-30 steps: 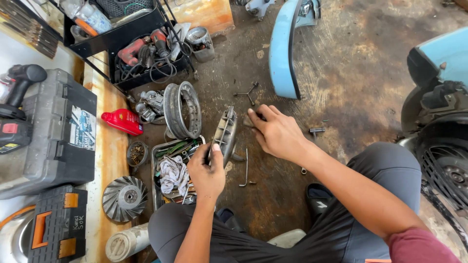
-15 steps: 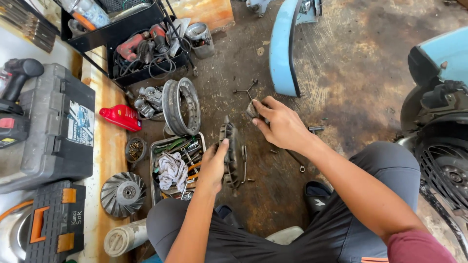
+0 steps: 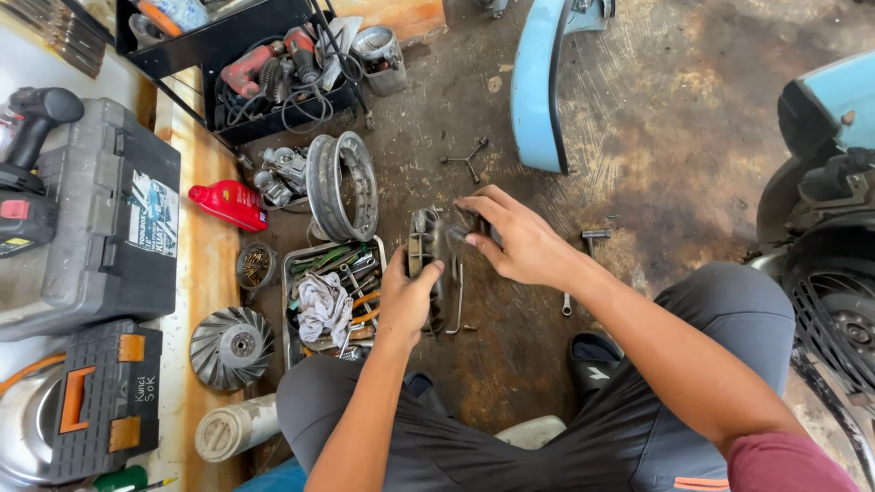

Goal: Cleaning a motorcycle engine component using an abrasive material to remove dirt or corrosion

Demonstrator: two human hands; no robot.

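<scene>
Far left, a grey tool case [image 3: 100, 228] sits with a black power drill [image 3: 32, 123] lying on top, and below it a smaller black-and-orange case [image 3: 100, 401]. Moving in, there's a red bottle [image 3: 228, 203] on its side, a finned metal fan wheel [image 3: 232, 346] flat on the ground, and a metal wheel rim [image 3: 342, 187] standing on edge. Just right of that, a metal tray [image 3: 296, 273] packed with hand tools and a crumpled rag [image 3: 324, 305]. Now the action: the left hand [image 3: 406, 305] grips the lower edge of a dark metal engine cover [image 3: 428, 251], fingers wrapped and clamped on it, holding it upright just above the oily floor beside the tray. The right hand [image 3: 519, 241] comes in from the other side, fingers together and pressed to the cover's upper part; whether they pinch something small there, I can't tell. Beyond, a three-armed wrench [image 3: 467, 159] lies on the concrete, then a pale blue body panel [image 3: 538, 87], and at far right the scooter [image 3: 825, 228] itself.
</scene>
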